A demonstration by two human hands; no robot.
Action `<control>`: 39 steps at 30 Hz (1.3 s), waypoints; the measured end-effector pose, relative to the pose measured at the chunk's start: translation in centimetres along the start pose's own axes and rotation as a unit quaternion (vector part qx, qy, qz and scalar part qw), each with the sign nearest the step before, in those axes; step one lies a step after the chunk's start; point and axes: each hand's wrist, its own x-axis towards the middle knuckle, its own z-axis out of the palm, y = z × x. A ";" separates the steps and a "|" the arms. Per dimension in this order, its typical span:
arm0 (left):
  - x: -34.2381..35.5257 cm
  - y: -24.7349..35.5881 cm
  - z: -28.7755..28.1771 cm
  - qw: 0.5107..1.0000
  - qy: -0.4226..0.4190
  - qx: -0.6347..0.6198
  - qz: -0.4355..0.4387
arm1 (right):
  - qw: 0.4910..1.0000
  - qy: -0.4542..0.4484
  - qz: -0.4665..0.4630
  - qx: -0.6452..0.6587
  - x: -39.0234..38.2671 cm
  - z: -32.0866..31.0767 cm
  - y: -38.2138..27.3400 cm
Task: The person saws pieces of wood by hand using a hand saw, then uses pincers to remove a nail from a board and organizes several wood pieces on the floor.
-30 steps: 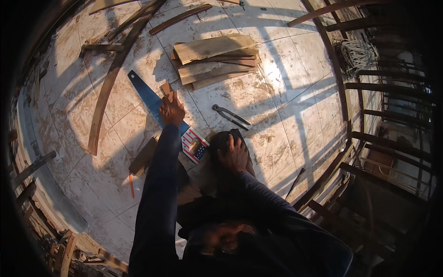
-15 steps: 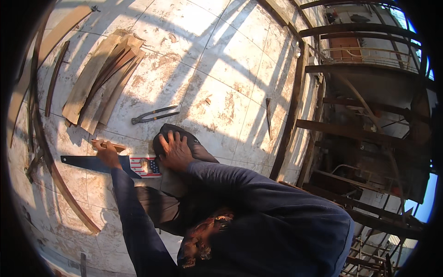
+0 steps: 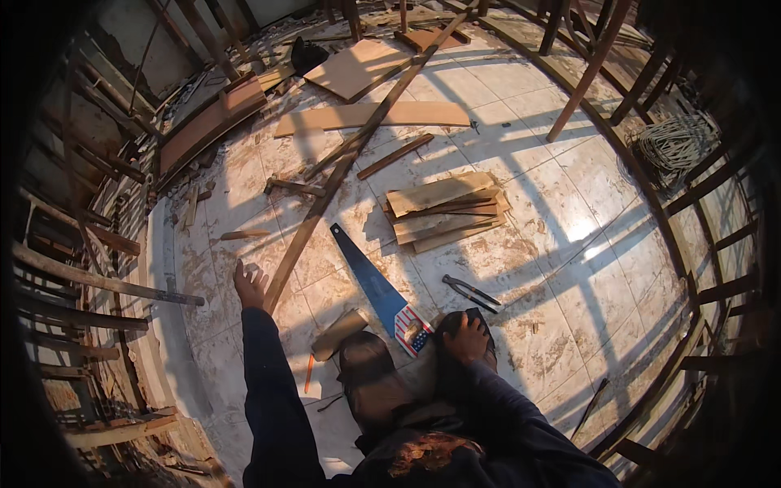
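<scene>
My left hand [image 3: 250, 286] is stretched out to the left with its fingers apart, holding nothing, beside a long narrow wooden strip [image 3: 303, 236]. A little beyond its fingertips is a small pointed piece of wood [image 3: 245, 234]. My right hand [image 3: 466, 338] rests with fingers spread on my right knee. Between that knee and the strip lies a handsaw [image 3: 374, 286] with a dark blue blade and a red, white and blue handle. Pincers [image 3: 470, 293] lie just past the right knee. Farther off is a stack of short boards [image 3: 446, 208].
A hammer [image 3: 294, 187] lies by the long strip. Near my left knee are a wood block [image 3: 340, 333] and an orange pencil [image 3: 309, 374]. A wide plank [image 3: 374, 116] and a flat panel [image 3: 358, 68] lie at the back. Timber posts and beams line both sides.
My view has swung to the left. My left hand has let go of the small piece of wood and moved left, away from the saw. My right hand stays on the knee.
</scene>
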 end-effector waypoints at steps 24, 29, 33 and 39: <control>-9.5 -14.8 9.1 0.789 -0.283 0.535 0.106 | 0.991 0.048 -0.126 -0.006 5.3 2.1 -1.4; 0.4 -19.8 21.5 0.724 -0.343 0.583 0.137 | 0.995 -0.045 -0.083 0.006 7.5 1.0 -2.9; 8.2 -24.2 29.3 0.631 -0.349 0.655 0.226 | 0.996 -0.060 -0.073 0.003 8.9 0.2 -3.0; 14.9 -28.4 36.1 0.547 -0.315 0.728 0.267 | 0.992 -0.116 -0.052 0.018 10.1 -0.5 -2.7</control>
